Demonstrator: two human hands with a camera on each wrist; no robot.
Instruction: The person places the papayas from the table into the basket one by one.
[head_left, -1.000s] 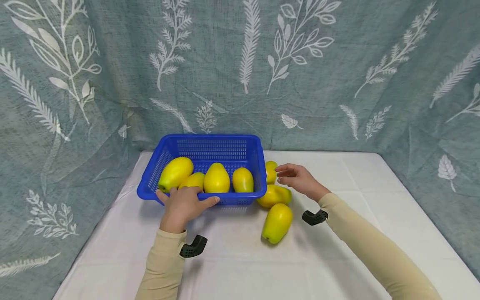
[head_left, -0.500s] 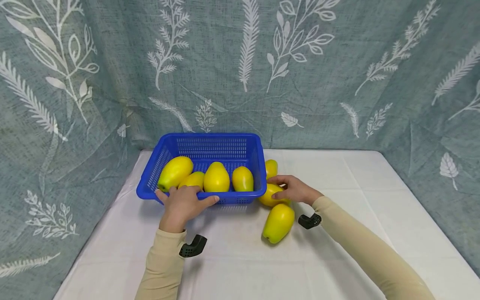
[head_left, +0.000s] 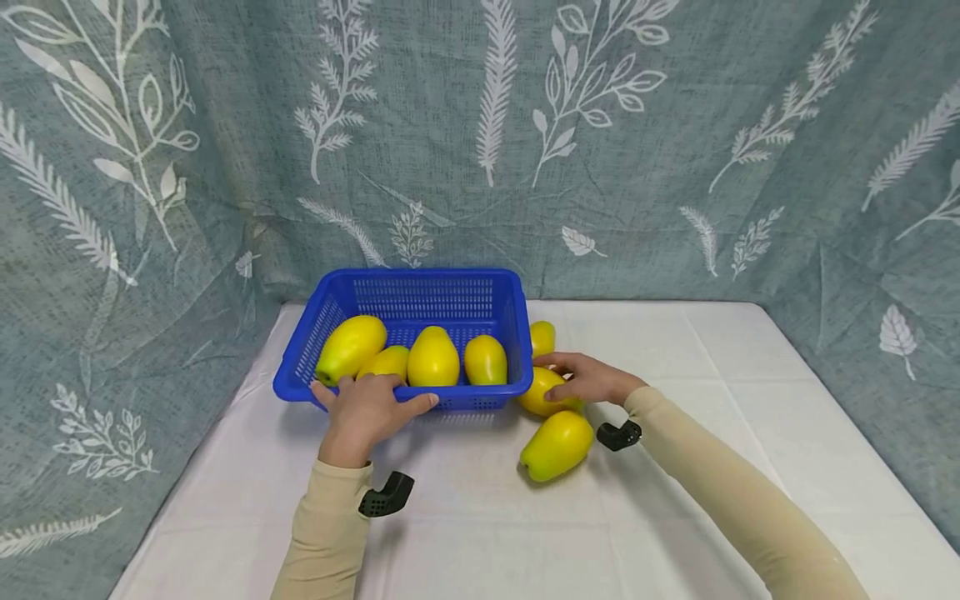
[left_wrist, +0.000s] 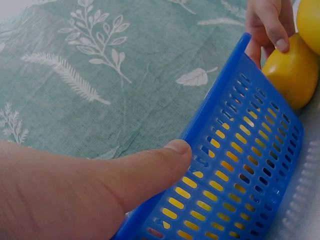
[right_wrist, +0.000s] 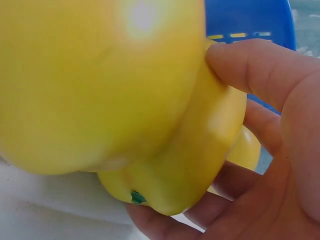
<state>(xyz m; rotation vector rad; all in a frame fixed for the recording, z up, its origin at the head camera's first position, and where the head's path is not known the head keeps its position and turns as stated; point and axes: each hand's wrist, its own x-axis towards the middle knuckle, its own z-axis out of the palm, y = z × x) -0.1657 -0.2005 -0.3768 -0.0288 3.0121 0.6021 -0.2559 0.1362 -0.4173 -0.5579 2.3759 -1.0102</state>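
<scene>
From my end I see a table [head_left: 480, 542] spread with white cloth, a few fold lines running across it, and a grey-green curtain [head_left: 465, 225] with white leaf prints hung behind and along both sides. A blue slotted basket [head_left: 472, 402] stands toward the back, left of centre, with four yellow fruits [head_left: 433, 357] inside, lined up toward its front wall.

My left hand [head_left: 365, 414] holds the basket's front rim—thumb along the rim, fingers over it. My right hand [head_left: 588, 379] is clamped on the middle fruit [head_left: 536, 396], just outside the basket's front right corner; the right wrist view shows the thumb on one side and fingers round the other. I can't tell whether that fruit is off the cloth. The near fruit [head_left: 557, 447] lies tilted in front of it—below the right hand—and the far fruit [head_left: 542, 337] sits behind, beside the basket's right wall.
</scene>
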